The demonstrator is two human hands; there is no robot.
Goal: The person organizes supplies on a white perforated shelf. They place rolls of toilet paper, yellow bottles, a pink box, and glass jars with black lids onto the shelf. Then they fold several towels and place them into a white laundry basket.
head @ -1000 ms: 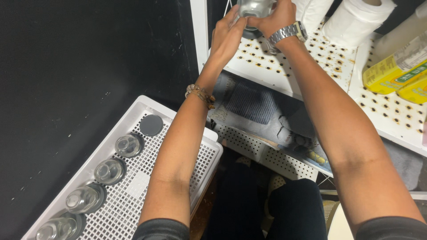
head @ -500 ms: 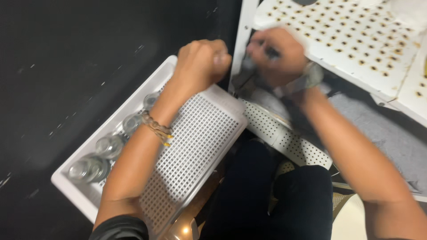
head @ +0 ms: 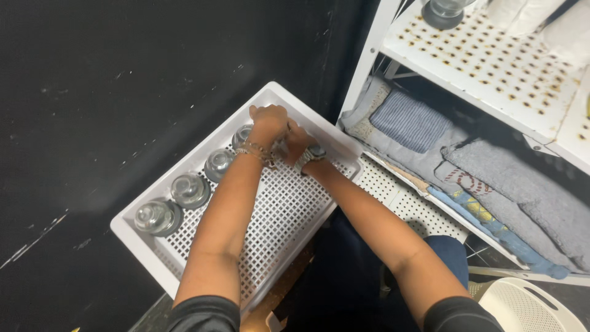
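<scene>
Both hands, left and right, fingers curled together round something hidden—likely a jar—at the tray's far corner, ending the far-edge row of jars; best lowered upright, snug beside its neighbour.
</scene>
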